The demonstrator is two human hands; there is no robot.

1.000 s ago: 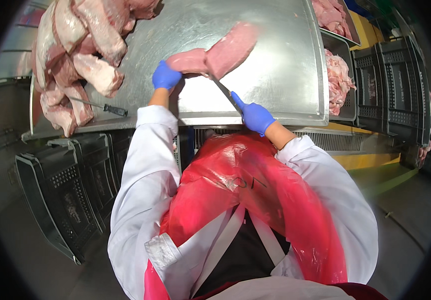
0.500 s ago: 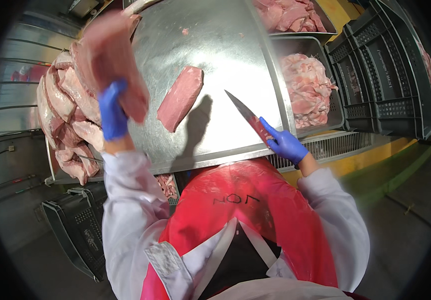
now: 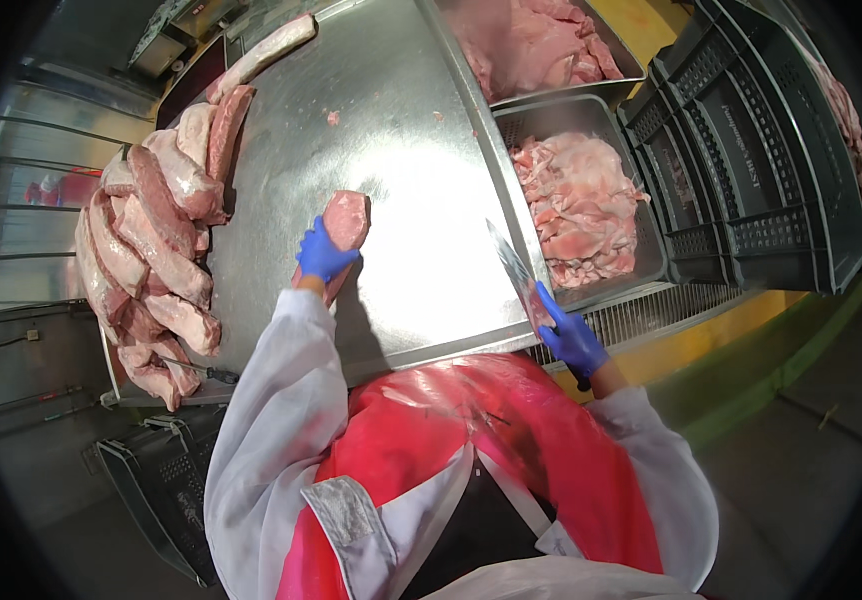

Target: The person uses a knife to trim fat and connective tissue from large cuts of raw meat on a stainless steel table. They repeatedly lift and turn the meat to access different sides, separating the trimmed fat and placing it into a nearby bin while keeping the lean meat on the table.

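1. Along the metal table's (image 3: 406, 110) left side, long pale-pink cuts of meat (image 3: 158, 240) lie heaped over one another.
2. Below that heap, near the table's front edge, a thin tool with a dark handle (image 3: 221, 376) touches the lowest cuts; a black crate (image 3: 166, 490) stands lower down.
3. Next, the blue-gloved left hand (image 3: 324, 252) has its fingers wrapped over a pink meat slab (image 3: 349, 215), which is over the table left of its middle; whether it rests on the metal, I cannot tell.
4. Near the table's right edge, a knife (image 3: 514, 262) points away from the person, its handle clasped in the gloved right hand (image 3: 573, 345), index finger stretched along it.
5. Beyond that edge, a grey bin (image 3: 663, 262) holds pale trimmings (image 3: 586, 205).
6. Farthest right, black perforated crates (image 3: 746, 150) stand beside the bin.
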